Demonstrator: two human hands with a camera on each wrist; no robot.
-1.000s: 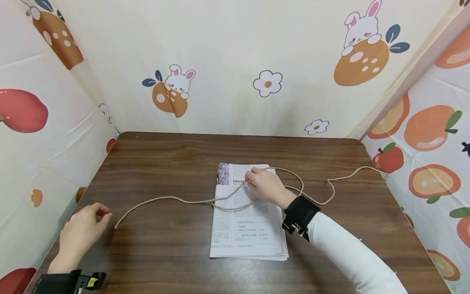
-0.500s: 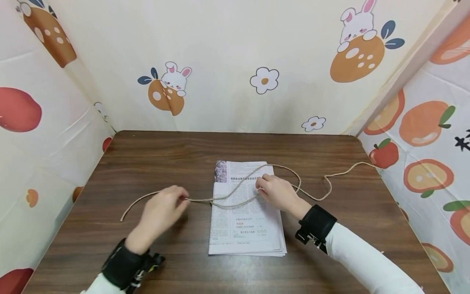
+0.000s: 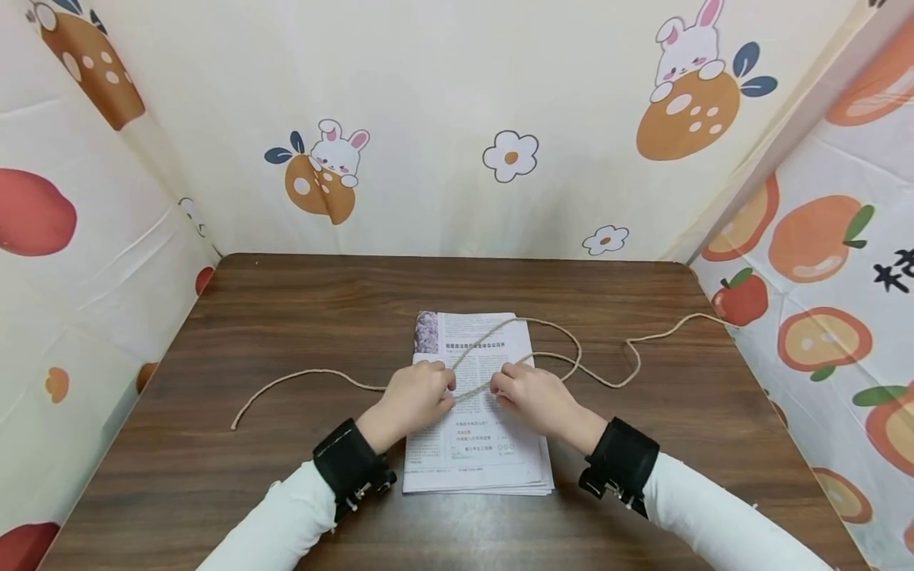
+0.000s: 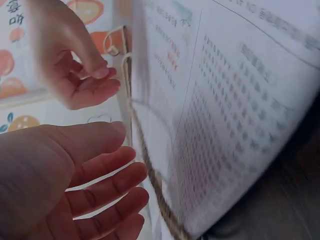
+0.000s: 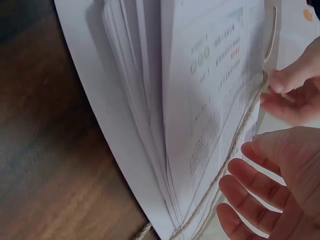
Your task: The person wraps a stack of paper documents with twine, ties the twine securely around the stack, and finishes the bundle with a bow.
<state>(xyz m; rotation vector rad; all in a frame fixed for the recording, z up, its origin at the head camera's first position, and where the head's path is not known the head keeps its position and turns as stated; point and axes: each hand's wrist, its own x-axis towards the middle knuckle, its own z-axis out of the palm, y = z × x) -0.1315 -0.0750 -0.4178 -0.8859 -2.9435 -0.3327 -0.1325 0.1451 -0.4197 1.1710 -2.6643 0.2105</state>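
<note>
A folded stack of newspaper (image 3: 474, 464) lies on the wooden table. Across it runs a thin beige rope (image 3: 553, 322), which forms a loop over the sheets and crosses itself just right of them. My left hand (image 3: 414, 400) is over the paper's left edge, thumb and fingers apart in the left wrist view, with the rope (image 4: 150, 185) close beyond the fingertips. Over the right side is my right hand (image 3: 539, 400), its fingers loosely bent near the lower strand. The right wrist view shows nothing gripped in that hand (image 5: 280, 185).
One rope end lies on the table (image 3: 321, 492) at the left; the other reaches the right table edge. Printed cloth walls (image 3: 428, 95) enclose the back and both sides. Each wrist wears a black camera strap (image 3: 350, 464).
My left hand has come from the far left, along the rope, to the paper. My right hand has drawn back slightly toward me, and the upper strand it held a second ago lies released.
</note>
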